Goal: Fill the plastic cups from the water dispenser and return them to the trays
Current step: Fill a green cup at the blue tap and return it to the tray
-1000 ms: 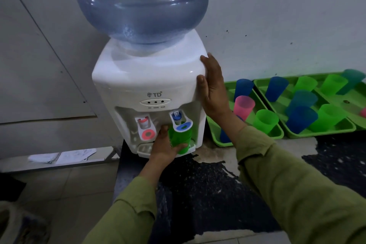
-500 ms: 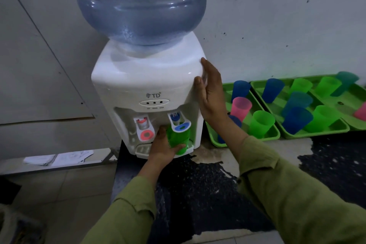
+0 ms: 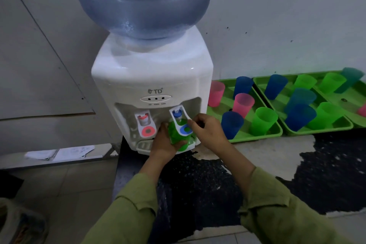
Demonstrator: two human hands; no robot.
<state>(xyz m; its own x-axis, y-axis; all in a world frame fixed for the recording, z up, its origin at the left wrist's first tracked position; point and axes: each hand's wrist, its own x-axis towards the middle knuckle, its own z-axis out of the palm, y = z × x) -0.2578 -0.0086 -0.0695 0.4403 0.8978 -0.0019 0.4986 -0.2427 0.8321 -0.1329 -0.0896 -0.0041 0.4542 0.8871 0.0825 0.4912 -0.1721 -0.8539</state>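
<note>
Right hand [image 3: 208, 130] has left water dispenser [image 3: 152, 77] side, now at blue tap lever [image 3: 181, 123]; thumb touching, grip unclear. Left hand [image 3: 164, 142] wraps green cup [image 3: 176, 136] under spout. Filling likely starting.

Blocked above the left fingers [image 3: 163, 128] by the blue tap lever [image 3: 183, 125] and the dispenser [image 3: 150, 77] recess. Hemmed left of them by the red tap lever [image 3: 146, 128]; underneath, by the drip tray [image 3: 143, 145] below the green cup [image 3: 175, 136]. Right of the right fingers [image 3: 195, 123], barred by a blue cup [image 3: 231, 126] in the nearest green tray [image 3: 257, 138]. Free only backward, toward the wrists, over the bench [image 3: 267, 156].
</note>
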